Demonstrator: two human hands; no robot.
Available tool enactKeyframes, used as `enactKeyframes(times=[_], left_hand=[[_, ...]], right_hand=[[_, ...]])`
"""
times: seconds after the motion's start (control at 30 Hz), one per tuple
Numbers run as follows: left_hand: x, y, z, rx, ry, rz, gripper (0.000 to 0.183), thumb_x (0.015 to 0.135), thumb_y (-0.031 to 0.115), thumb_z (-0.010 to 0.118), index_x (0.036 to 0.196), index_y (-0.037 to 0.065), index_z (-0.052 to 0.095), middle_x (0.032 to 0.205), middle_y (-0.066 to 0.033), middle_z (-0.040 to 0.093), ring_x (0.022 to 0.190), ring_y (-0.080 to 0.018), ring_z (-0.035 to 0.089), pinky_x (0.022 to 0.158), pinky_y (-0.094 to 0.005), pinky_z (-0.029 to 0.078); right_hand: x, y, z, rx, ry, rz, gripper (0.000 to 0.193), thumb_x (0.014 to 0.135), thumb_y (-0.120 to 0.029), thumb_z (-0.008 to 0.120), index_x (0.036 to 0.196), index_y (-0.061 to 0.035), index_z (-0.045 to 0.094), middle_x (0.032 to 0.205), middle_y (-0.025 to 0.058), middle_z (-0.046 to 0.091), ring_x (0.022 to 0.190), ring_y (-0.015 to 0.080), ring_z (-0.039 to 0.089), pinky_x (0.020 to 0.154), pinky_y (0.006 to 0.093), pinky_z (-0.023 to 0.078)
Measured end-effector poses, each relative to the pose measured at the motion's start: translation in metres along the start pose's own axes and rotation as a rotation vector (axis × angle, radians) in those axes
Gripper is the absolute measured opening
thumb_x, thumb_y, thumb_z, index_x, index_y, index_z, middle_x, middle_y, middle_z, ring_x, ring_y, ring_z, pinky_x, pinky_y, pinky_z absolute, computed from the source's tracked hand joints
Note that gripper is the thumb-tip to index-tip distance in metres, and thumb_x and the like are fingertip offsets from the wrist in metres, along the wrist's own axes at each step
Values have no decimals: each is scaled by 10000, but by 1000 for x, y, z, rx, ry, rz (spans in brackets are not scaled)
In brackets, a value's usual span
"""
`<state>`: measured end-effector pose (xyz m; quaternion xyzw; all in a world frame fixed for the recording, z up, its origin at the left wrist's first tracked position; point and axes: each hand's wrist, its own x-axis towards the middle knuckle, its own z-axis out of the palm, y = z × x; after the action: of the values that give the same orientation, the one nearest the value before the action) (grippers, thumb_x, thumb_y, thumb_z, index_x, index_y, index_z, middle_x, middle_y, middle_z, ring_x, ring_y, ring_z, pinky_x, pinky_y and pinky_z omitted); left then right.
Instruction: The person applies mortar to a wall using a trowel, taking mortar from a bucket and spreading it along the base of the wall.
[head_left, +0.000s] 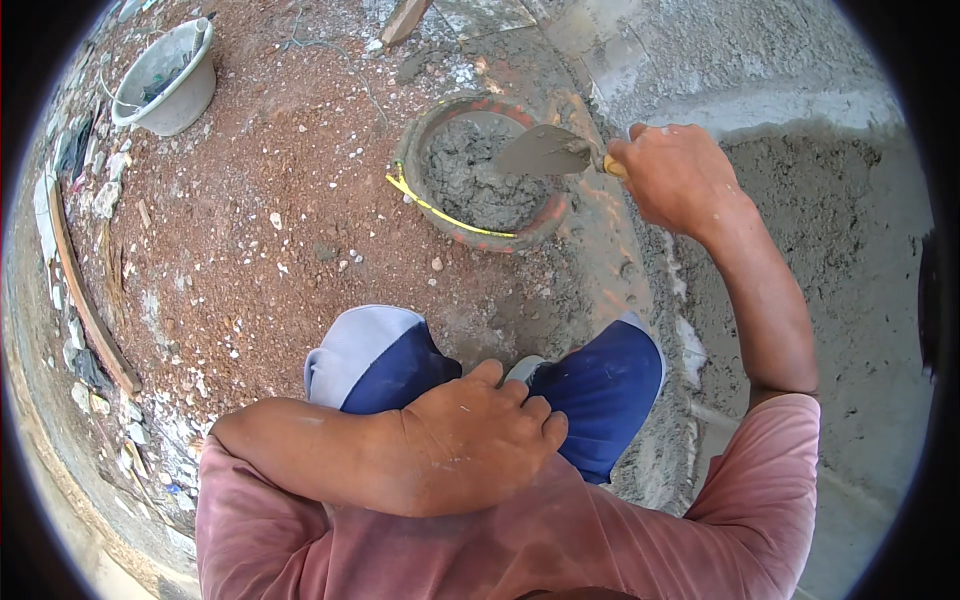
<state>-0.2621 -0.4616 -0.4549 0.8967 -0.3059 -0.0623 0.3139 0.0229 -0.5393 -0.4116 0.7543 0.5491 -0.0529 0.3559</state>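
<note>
My right hand point(680, 175) is closed round the yellowish handle of a trowel point(545, 152). The trowel's blade is smeared with grey mortar and reaches over the right side of a round, mortar-stained basin point(552, 218). Wet, lumpy mortar point(485, 175) fills much of that basin, and a yellow strip runs along its near rim. My left hand point(485, 430) hangs loosely across my lap by my knees, its fingers slightly apart and bent down. No object shows in it, though its palm is hidden.
A whitish bucket point(170, 85) with dark items inside stands at the far left. A curved wooden strip point(85, 280) lies among rubble. Reddish gravelly ground point(270, 200) spreads left of the basin. On the right, a mortar-covered edge borders a rough grey wet surface point(800, 230).
</note>
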Motion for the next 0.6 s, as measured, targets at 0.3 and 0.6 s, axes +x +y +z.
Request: enactKeyframes(times=[0.3,0.6], left_hand=[[4,3,1,-16,-40,8,521,909,331,679,1273,-38,630,1002,-113,688,948,-251,668,850,-392,478],[7,6,-4,45,-106,0,530,919,331,663,1301,-36,626,1030,-109,693,961,-242,666,857,-388,477]], right_hand=[[50,-68,89,232,-152,-87,174,882,-105,637,898,-27,792,946,179,779,898,362,771,796,458,613],[78,47,34,55,-3,195,185,819,-75,673,948,-41,803,1021,150,785,956,356,765,809,468,620]])
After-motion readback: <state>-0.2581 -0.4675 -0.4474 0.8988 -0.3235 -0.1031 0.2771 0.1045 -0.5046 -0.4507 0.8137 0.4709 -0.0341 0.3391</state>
